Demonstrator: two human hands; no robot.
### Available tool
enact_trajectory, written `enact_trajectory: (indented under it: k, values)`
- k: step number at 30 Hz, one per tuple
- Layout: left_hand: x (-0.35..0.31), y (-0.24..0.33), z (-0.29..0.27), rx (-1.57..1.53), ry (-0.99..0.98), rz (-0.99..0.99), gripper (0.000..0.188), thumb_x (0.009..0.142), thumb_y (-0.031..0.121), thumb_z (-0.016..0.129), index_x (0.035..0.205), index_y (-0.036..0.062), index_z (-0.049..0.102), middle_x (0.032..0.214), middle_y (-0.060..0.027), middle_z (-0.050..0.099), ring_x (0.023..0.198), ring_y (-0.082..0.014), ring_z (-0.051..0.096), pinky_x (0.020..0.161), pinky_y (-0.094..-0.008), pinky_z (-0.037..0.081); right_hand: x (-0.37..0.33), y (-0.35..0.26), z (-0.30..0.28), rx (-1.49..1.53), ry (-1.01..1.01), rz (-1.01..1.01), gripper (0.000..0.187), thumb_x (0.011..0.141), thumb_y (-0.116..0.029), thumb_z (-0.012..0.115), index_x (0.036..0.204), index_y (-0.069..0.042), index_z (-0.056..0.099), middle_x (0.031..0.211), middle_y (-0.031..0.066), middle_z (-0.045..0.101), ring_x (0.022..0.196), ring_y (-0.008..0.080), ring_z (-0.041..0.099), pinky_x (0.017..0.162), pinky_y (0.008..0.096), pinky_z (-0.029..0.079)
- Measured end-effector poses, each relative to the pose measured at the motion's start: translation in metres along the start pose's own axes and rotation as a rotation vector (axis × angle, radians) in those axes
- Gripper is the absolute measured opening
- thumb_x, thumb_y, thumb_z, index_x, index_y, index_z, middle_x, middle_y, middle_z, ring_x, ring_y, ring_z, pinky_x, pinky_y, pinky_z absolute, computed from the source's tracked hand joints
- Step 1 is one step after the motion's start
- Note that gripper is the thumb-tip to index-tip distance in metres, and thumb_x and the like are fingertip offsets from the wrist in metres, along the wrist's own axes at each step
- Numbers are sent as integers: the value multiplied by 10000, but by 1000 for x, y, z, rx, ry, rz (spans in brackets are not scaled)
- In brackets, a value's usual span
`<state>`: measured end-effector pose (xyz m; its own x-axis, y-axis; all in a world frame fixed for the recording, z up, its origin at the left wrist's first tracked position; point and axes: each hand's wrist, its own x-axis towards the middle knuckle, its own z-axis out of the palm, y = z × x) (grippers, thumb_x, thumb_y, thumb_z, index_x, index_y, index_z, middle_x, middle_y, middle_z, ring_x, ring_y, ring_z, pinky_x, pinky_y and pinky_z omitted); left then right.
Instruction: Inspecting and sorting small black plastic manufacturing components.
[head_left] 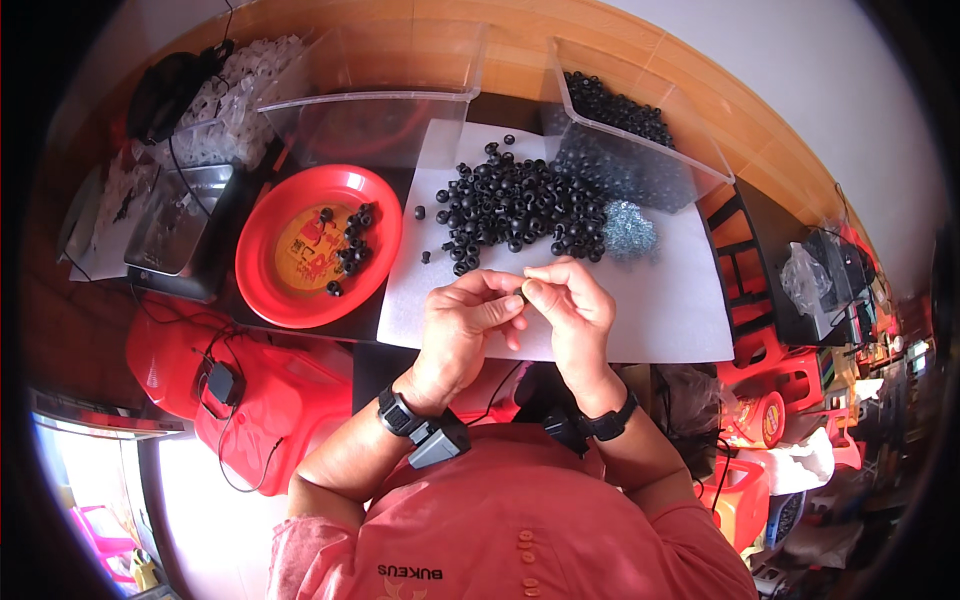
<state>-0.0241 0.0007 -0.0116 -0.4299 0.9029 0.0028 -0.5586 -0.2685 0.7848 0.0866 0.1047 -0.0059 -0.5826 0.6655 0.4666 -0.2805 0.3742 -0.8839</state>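
I watch left hand (462, 322) and right hand (575, 312) meet, both pinching — can't tell on what. Light, steady pressure over white sheet (670, 315) seems best.

Orange-brown tiles (735, 105) line the lower part of a pale wall (815, 85), both curving with the lens. A dark table (770, 260) stands at the right, a red stool (738, 372) below it. White light glares at the lower left; the far right is dim and blurred.
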Motion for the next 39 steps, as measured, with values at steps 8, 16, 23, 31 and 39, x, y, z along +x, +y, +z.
enact_trajectory:
  k: [8, 16, 23, 31, 39]
  values:
    - [0, 0, 3, 40, 27, -10, 163, 932, 22, 610, 1060, -79, 625, 906, -119, 666, 737, -168, 637, 558, -281, 528, 2, -2, 1, -24, -6, -12, 53, 898, -12, 678, 939, 13, 653, 815, 54, 624, 724, 108, 593, 660, 243, 473]
    - [-1, -1, 2, 22, 24, -7, 148, 929, 16, 613, 1048, -70, 629, 885, -115, 666, 713, -162, 633, 551, -270, 523, 7, -19, -11, -322, -146, -146, 49, 903, -13, 663, 941, 13, 647, 798, 66, 624, 709, 125, 605, 636, 261, 479]
    - [1, -3, 1, 59, 22, -18, 141, 921, 10, 626, 1042, -63, 632, 876, -112, 667, 709, -158, 632, 550, -265, 520, 10, -32, -18, -408, -224, -139, 57, 898, -3, 647, 953, 10, 641, 784, 89, 600, 700, 178, 607, 622, 293, 478]
    - [0, -4, 1, 64, 27, 12, 140, 913, 8, 637, 1038, -54, 637, 875, -109, 673, 704, -159, 631, 544, -267, 522, 11, -30, -16, -604, -239, -321, 172, 802, 62, 623, 949, -28, 620, 799, 112, 602, 704, 302, 605, 620, 400, 488]
    - [-5, -8, 5, 27, 157, 51, 132, 899, 0, 641, 1025, -31, 661, 897, -79, 683, 713, -134, 627, 663, -245, 534, 1, -39, 14, -1106, -263, -593, 158, 727, -110, 600, 867, -60, 547, 816, 90, 515, 723, 275, 523, 707, 407, 412]
